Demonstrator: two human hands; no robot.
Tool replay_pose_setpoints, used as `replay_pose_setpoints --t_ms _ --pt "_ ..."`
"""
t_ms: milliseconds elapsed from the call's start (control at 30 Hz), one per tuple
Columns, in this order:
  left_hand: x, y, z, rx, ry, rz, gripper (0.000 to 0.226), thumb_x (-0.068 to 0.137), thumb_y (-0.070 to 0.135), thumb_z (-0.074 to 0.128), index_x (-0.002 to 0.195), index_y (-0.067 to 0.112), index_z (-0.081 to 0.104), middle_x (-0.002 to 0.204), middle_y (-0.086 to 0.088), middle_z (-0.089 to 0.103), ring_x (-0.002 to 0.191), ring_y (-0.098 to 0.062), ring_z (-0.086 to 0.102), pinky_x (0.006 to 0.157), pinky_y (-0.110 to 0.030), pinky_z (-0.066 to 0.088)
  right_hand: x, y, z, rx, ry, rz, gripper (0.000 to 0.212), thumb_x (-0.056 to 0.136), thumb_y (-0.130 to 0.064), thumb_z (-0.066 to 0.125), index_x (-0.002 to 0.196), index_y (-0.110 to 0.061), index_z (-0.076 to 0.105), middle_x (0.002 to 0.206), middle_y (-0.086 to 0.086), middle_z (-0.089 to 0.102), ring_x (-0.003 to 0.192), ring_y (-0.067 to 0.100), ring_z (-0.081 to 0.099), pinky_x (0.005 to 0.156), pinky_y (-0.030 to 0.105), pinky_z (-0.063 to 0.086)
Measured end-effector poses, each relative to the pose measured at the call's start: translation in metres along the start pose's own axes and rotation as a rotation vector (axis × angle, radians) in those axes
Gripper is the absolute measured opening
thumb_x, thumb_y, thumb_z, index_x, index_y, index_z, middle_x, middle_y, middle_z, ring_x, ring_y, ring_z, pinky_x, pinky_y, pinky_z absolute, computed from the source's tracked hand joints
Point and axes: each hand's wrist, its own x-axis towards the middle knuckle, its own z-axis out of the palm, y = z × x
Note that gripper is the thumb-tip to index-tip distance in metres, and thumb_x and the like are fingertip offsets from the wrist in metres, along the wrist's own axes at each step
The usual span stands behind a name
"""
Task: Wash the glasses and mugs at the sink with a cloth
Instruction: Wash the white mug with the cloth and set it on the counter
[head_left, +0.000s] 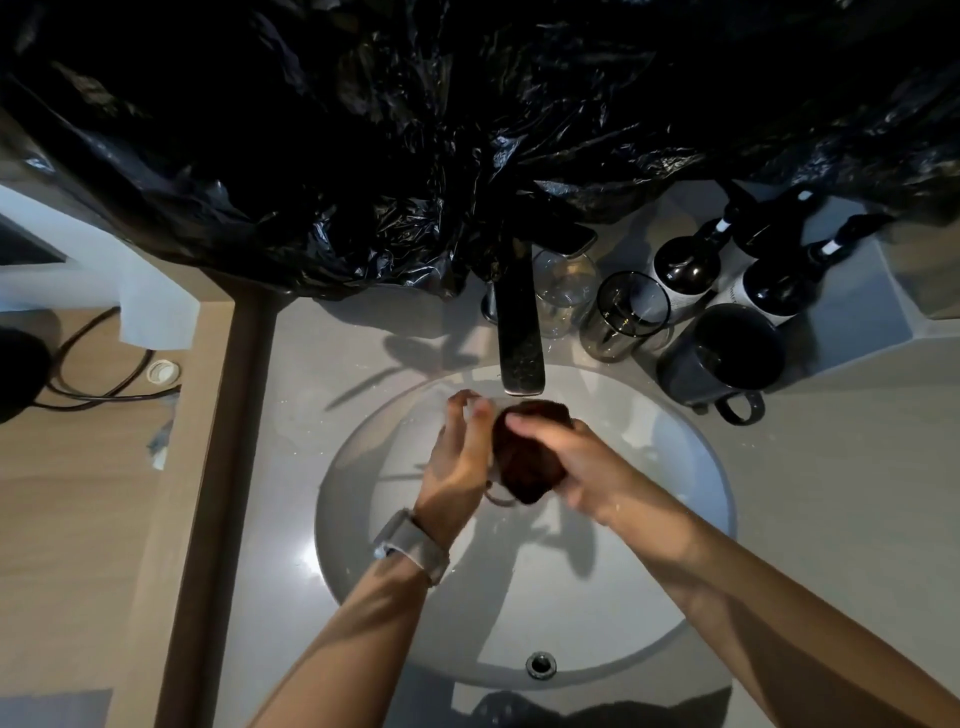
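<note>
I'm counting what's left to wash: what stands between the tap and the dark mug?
In the head view, two glasses stand between the tap and the dark mug: a clear glass and a smoky tumbler.

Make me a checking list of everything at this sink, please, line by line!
Surface: pale stone counter around a round white basin; dark tap over it.
Job's things: clear drinking glass and dark brown crumpled cloth held under the tap; another clear glass, a smoky grey glass tumbler and a dark grey ceramic mug stand to the right of the tap.
Clutter: two dark pump bottles with white labels.
Hands: left hand holds the glass; right hand grips the cloth against it.
Cables: black cord looped on the wooden top at left.
Surroundings: crinkled black plastic sheet covering the wall behind.
</note>
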Motion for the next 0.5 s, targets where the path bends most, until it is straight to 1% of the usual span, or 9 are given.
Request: replay_pose_setpoints --t_ms 33,67,100,167,200,267,333,400,500 --pt "-0.004 -0.003 0.002 0.018 -0.014 0.069 0.032 0.098 0.051 0.039 0.12 0.03 0.047 0.111 -0.011 0.06 0.088 -0.013 0.068 0.071 -0.028 0.059 0.002 -0.005 -0.002 0.069 -0.012 0.099 0.03 0.071 -0.021 0.076 0.097 -0.008 0.069 0.083 0.01 0.072 0.078 0.022 0.069 0.074 0.035 0.054" --pt "-0.007 -0.006 0.002 0.006 -0.044 0.102 0.032 0.1 0.047 0.039 0.125 0.028 0.045 0.115 -0.009 0.057 0.086 -0.009 0.068 0.067 -0.024 0.058 0.003 -0.007 -0.005 0.084 -0.03 0.149 0.031 0.07 -0.02 0.075 0.098 -0.008 0.067 0.081 0.01 0.071 0.076 0.021 0.069 0.072 0.035 0.055" --pt "-0.008 -0.011 0.002 -0.017 -0.073 0.108 0.035 0.1 0.047 0.039 0.128 0.027 0.043 0.117 -0.008 0.056 0.088 -0.013 0.068 0.068 -0.03 0.059 0.004 -0.008 -0.007 0.071 -0.048 0.142 0.029 0.072 -0.017 0.075 0.099 -0.007 0.067 0.081 0.01 0.071 0.076 0.021 0.07 0.071 0.036 0.056" --pt "-0.003 -0.015 -0.002 -0.04 -0.076 0.063 0.044 0.094 0.057 0.038 0.127 0.028 0.045 0.118 -0.006 0.058 0.101 -0.027 0.065 0.079 -0.048 0.058 0.002 -0.003 -0.008 0.001 -0.067 0.034 0.025 0.073 -0.007 0.077 0.097 -0.003 0.069 0.086 0.015 0.072 0.083 0.027 0.071 0.075 0.042 0.059" --pt "0.001 -0.015 -0.003 -0.061 -0.074 0.008 0.052 0.091 0.063 0.037 0.126 0.027 0.048 0.118 -0.007 0.06 0.105 -0.032 0.064 0.083 -0.051 0.057 -0.001 0.002 -0.007 -0.087 -0.059 -0.048 0.024 0.072 -0.005 0.079 0.094 -0.002 0.071 0.086 0.016 0.071 0.084 0.029 0.071 0.078 0.043 0.059" --pt "0.007 -0.011 -0.004 -0.173 -0.097 -0.199 0.063 0.091 0.068 0.032 0.128 0.023 0.055 0.118 -0.013 0.067 0.104 -0.033 0.067 0.085 -0.049 0.058 -0.006 0.008 -0.004 -0.339 -0.06 -0.188 0.016 0.072 0.002 0.079 0.084 -0.004 0.071 0.077 0.009 0.071 0.074 0.019 0.07 0.073 0.032 0.058" --pt "0.005 -0.011 -0.002 -0.234 -0.109 -0.262 0.062 0.096 0.066 0.028 0.13 0.021 0.055 0.117 -0.015 0.069 0.101 -0.03 0.07 0.085 -0.05 0.058 -0.007 0.007 0.0 -0.435 -0.075 -0.233 0.014 0.074 0.007 0.076 0.08 -0.005 0.071 0.073 0.005 0.07 0.069 0.015 0.068 0.07 0.027 0.055" --pt "-0.003 -0.01 0.0 -0.2 -0.063 -0.124 0.056 0.094 0.063 0.033 0.127 0.021 0.05 0.117 -0.011 0.066 0.099 -0.025 0.07 0.08 -0.049 0.06 -0.004 0.0 0.0 -0.297 -0.038 -0.16 0.01 0.076 0.0 0.076 0.083 -0.006 0.073 0.082 0.011 0.071 0.079 0.023 0.069 0.08 0.038 0.057" --pt "-0.013 -0.013 0.001 -0.121 -0.084 0.149 0.046 0.094 0.053 0.041 0.124 0.019 0.044 0.115 -0.013 0.055 0.099 -0.012 0.064 0.067 -0.024 0.056 0.003 -0.01 -0.005 0.016 -0.093 0.098 0.021 0.084 -0.017 0.07 0.104 -0.008 0.07 0.105 0.017 0.07 0.099 0.029 0.068 0.091 0.046 0.054"
